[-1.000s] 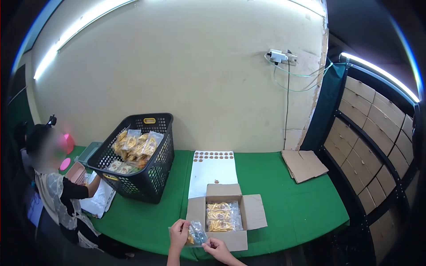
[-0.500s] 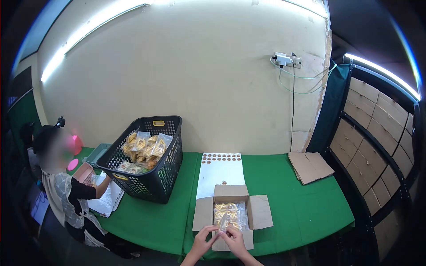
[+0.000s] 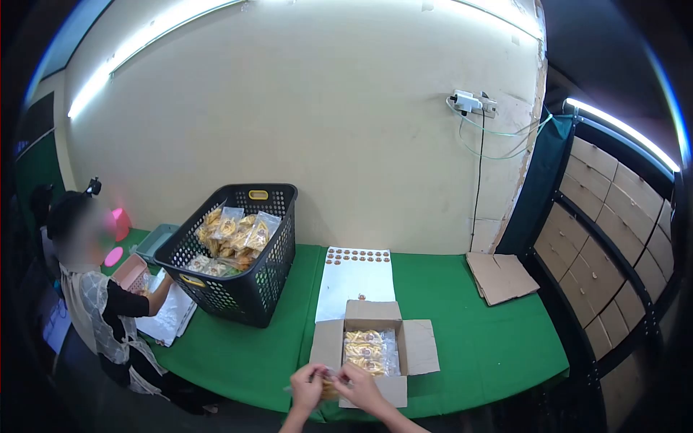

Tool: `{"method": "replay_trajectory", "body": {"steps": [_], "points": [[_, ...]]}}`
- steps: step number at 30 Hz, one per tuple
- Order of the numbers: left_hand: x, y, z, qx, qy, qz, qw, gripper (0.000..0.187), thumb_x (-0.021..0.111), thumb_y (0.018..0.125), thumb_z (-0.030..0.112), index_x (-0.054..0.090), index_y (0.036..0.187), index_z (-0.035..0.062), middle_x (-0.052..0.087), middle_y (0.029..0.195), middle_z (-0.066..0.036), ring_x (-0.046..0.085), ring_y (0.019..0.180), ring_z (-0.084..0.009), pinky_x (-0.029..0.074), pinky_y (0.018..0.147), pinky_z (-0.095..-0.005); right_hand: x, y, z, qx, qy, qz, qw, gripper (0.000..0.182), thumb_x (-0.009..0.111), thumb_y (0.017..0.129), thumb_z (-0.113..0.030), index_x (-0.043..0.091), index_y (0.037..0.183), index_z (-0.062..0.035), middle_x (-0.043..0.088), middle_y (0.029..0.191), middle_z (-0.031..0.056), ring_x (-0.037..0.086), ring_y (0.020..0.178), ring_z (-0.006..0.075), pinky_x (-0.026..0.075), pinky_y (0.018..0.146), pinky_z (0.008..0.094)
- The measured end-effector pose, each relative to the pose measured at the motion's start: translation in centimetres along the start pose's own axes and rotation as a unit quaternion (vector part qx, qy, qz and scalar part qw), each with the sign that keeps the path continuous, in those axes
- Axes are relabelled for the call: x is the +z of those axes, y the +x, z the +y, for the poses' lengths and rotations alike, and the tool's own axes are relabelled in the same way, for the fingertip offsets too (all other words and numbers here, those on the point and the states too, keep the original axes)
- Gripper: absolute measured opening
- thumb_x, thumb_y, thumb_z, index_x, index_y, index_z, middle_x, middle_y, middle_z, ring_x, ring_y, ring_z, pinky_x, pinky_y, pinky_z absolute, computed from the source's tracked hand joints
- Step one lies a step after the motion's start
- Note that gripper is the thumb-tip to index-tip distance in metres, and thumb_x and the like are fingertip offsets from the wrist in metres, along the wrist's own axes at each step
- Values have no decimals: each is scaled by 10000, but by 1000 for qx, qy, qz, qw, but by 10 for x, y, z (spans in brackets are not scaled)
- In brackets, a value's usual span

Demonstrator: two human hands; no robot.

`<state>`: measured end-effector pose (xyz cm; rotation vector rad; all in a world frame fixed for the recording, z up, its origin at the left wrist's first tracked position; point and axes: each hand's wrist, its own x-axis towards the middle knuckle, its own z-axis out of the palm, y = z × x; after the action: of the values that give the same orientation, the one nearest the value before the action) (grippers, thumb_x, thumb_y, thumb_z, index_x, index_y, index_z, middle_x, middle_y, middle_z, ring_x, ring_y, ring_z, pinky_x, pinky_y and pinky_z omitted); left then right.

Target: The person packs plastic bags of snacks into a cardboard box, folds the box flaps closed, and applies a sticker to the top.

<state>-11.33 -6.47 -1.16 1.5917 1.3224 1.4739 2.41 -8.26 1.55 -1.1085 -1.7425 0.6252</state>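
Note:
In front of the open cardboard box (image 3: 420,346), a small clear packet (image 3: 329,384) with yellowish contents is held between both hands. My left hand (image 3: 307,387) pinches its left side, fingers closed. On its right side, my right hand (image 3: 355,384) is closed on the same packet, over the box's front left corner. Rows of clear packets with yellow snacks (image 3: 367,350) lie inside the box. Behind the box is a white sheet (image 3: 346,290) bearing rows of small round brown stickers (image 3: 354,252).
A black basket (image 3: 271,278) piled with snack packets stands left of the sheet. Flattened cardboard (image 3: 502,278) lies at the right of the green table (image 3: 476,361). At the far left a person (image 3: 108,303) works beside a pink basket (image 3: 130,274). Stacked boxes (image 3: 599,252) fill the right-hand rack.
Both hands have moved left with the packet, from over the box's front to its front left corner. The view has shifted slightly.

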Motion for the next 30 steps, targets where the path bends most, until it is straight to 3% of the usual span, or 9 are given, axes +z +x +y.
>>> {"method": "replay_trajectory", "body": {"steps": [6, 9, 15, 19, 20, 23, 25, 27, 30], "points": [[-43, 16, 13, -19, -16, 98, 995, 161, 576, 805, 102, 586, 726, -38, 576, 608, -63, 540, 545, -112, 430, 518, -240, 27, 3, -13, 15, 57, -60, 996, 172, 603, 765, -104, 471, 748, 5, 482, 658, 85, 494, 584, 162, 410, 541, 279], [-61, 19, 6, -27, -26, 149, 988, 200, 552, 836, 124, 575, 726, -41, 554, 589, -35, 506, 531, -81, 406, 494, -221, 36, 3, -20, 29, 59, -127, 990, 180, 595, 765, -129, 473, 753, 3, 502, 685, 119, 525, 608, 252, 423, 565, 328], [-104, 23, 11, -46, -146, 237, 959, 173, 491, 878, 126, 544, 769, 3, 489, 612, 16, 442, 534, -42, 361, 489, -185, 51, -14, -12, 17, 138, -203, 969, 153, 573, 809, -133, 509, 780, 2, 531, 689, 68, 513, 614, 126, 422, 570, 256], [-101, 4, 24, -57, -124, 139, 981, 177, 472, 891, 135, 531, 776, 14, 469, 629, 30, 414, 537, -31, 347, 487, -178, 47, -20, 8, 140, 211, -197, 947, 156, 579, 826, -151, 541, 887, -12, 555, 743, -4, 515, 692, 43, 417, 606, 198], [-96, -4, 15, -93, -179, 128, 971, 183, 475, 890, 143, 533, 768, 19, 475, 639, 28, 416, 541, -27, 346, 486, -176, 46, -21, 13, 180, 244, -233, 924, 301, 611, 806, -208, 515, 1024, -25, 570, 891, 27, 532, 815, 81, 430, 705, 225], [-72, -24, -6, -164, -468, 55, 867, 63, 529, 829, 109, 504, 840, 53, 466, 643, 4, 441, 554, -102, 359, 504, -222, 54, -33, 6, 111, 216, -275, 930, 482, 640, 778, -280, 455, 1149, -33, 533, 1055, 69, 502, 966, 127, 405, 828, 279], [-60, -31, -23, -207, -697, -55, 684, 101, 540, 818, 118, 518, 879, 39, 513, 691, -27, 475, 617, -135, 390, 568, -260, 61, -43, 2, 173, 315, -350, 865, 528, 662, 759, -276, 436, 1164, -25, 507, 1101, 71, 477, 1026, 142, 369, 892, 301], [-55, -38, -20, -201, -575, -41, 792, 154, 534, 822, 133, 526, 939, 33, 545, 766, -46, 489, 669, -139, 400, 619, -270, 61, -52, 10, 223, 397, -387, 802, 415, 666, 759, -197, 476, 1082, -19, 532, 1041, 46, 501, 986, 125, 377, 880, 270], [-57, -41, -20, -140, -317, -28, 937, 229, 520, 834, 159, 523, 1018, 23, 570, 884, -66, 513, 768, -137, 412, 678, -265, 51, -65, 22, 238, 376, -361, 820, 302, 658, 757, -121, 502, 993, -16, 550, 970, 24, 517, 951, 112, 391, 862, 251]]}}
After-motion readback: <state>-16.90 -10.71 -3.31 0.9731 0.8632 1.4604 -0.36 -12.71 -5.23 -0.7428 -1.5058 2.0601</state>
